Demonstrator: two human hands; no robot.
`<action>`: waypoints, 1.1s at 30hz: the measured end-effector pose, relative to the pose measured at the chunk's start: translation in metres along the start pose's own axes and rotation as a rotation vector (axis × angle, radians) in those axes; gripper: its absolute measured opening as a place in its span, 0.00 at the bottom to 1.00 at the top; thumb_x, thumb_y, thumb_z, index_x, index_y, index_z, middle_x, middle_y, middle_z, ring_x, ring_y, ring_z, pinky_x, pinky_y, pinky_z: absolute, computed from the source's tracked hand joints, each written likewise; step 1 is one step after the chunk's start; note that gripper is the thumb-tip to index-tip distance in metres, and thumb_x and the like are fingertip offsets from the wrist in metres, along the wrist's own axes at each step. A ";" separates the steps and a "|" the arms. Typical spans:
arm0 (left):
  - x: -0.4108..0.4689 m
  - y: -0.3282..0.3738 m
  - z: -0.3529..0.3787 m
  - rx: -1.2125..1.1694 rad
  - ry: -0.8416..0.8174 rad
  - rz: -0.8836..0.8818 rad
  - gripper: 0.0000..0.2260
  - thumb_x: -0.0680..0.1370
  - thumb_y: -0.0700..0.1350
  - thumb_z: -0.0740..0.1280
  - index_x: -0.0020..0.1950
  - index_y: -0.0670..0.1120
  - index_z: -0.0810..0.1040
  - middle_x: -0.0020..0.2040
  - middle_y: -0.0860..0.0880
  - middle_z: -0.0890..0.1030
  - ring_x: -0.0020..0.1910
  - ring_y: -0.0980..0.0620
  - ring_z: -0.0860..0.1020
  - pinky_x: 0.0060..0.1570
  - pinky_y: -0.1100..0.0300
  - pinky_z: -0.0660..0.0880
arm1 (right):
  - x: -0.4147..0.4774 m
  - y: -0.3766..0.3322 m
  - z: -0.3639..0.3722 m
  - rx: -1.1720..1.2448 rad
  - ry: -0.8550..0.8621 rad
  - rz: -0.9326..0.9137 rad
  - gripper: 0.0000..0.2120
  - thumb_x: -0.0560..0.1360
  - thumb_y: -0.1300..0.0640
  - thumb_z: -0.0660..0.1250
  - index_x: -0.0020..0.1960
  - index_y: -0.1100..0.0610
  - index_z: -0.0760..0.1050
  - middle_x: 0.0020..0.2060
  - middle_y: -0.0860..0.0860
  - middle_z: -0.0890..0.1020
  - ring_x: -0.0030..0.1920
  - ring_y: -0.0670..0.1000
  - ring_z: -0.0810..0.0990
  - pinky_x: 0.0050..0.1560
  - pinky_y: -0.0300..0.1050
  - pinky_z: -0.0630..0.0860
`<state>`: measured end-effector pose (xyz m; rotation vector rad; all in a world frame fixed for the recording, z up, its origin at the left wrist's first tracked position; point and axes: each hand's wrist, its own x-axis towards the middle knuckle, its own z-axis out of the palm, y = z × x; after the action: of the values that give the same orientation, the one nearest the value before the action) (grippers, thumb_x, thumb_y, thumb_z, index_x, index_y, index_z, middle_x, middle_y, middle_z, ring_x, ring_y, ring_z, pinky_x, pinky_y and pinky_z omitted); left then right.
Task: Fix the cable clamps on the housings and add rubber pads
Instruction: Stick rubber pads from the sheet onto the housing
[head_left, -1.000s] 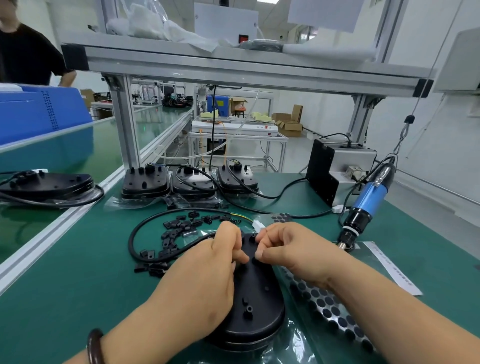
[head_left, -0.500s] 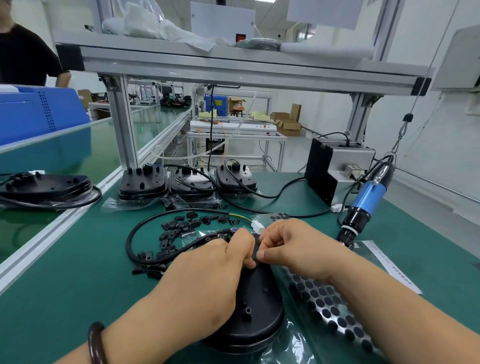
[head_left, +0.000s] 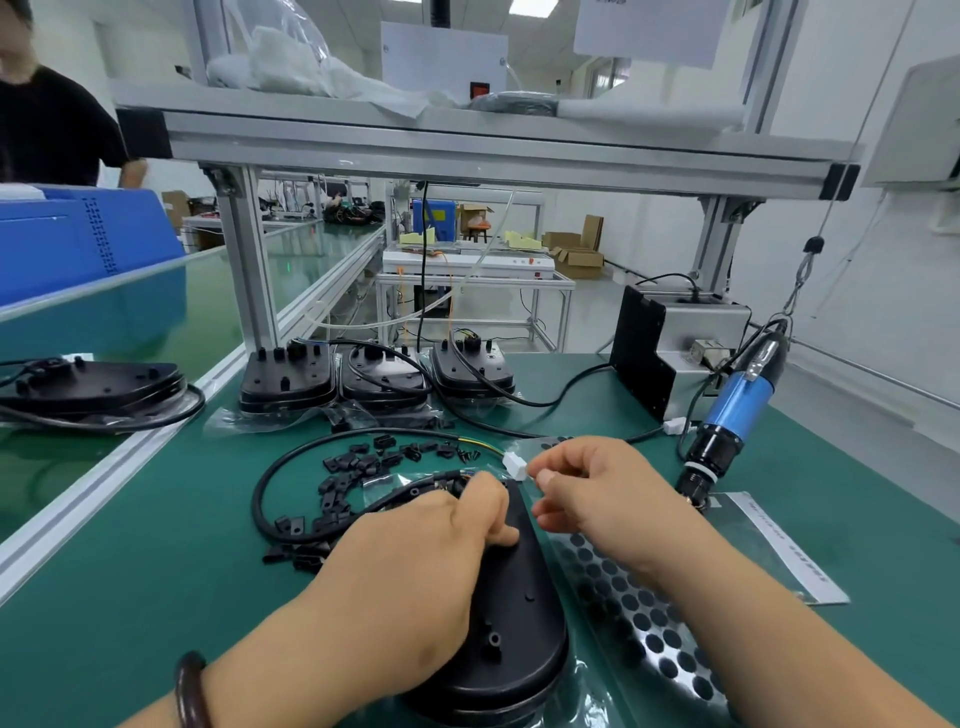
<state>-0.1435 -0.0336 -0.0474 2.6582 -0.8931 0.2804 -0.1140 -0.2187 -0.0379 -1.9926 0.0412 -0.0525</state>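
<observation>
Both hands crowd the far end of the housing (head_left: 530, 623) (long axis running away): left hand (head_left: 415, 561) curled over it, right hand (head_left: 597, 499) just beside, fingertips (head_left: 544, 476) pinched, contents unclear.

A black teardrop-shaped housing (head_left: 524, 608) lies flat on clear plastic film on the green tabletop, narrow end toward 12 o'clock, with small studs standing up from it. The left hand (head_left: 415, 561) covers its 9 o'clock side. Small black cable clamps (head_left: 340, 470) lie loosely scattered at its 10 to 11 o'clock by a loop of black cable, and a clear sheet of round black rubber pads (head_left: 639, 623) lies flat just beside it at 3 o'clock. Three more housings (head_left: 382, 382) sit side by side at 12 o'clock, well apart from it.
</observation>
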 end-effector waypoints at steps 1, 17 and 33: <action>0.001 0.000 -0.001 0.024 -0.017 0.010 0.17 0.68 0.38 0.53 0.46 0.58 0.52 0.62 0.67 0.73 0.54 0.59 0.70 0.45 0.56 0.74 | 0.000 0.000 0.000 0.006 0.001 0.000 0.08 0.79 0.63 0.61 0.45 0.56 0.78 0.34 0.53 0.82 0.31 0.45 0.81 0.44 0.42 0.82; 0.008 0.005 0.005 0.267 -0.038 0.126 0.13 0.73 0.40 0.55 0.55 0.49 0.56 0.42 0.48 0.75 0.41 0.43 0.71 0.39 0.51 0.72 | -0.001 -0.007 -0.004 0.071 0.080 0.023 0.09 0.79 0.66 0.60 0.45 0.58 0.77 0.34 0.55 0.80 0.30 0.47 0.78 0.35 0.36 0.78; 0.006 0.010 -0.002 0.144 -0.110 0.068 0.15 0.70 0.40 0.52 0.47 0.55 0.47 0.59 0.51 0.78 0.33 0.46 0.71 0.31 0.55 0.67 | -0.001 0.007 -0.024 0.053 0.206 0.026 0.11 0.79 0.64 0.61 0.44 0.53 0.78 0.36 0.54 0.83 0.37 0.50 0.83 0.52 0.52 0.81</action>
<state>-0.1454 -0.0436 -0.0415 2.8018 -1.0356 0.2242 -0.1162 -0.2433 -0.0348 -1.9271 0.1967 -0.2394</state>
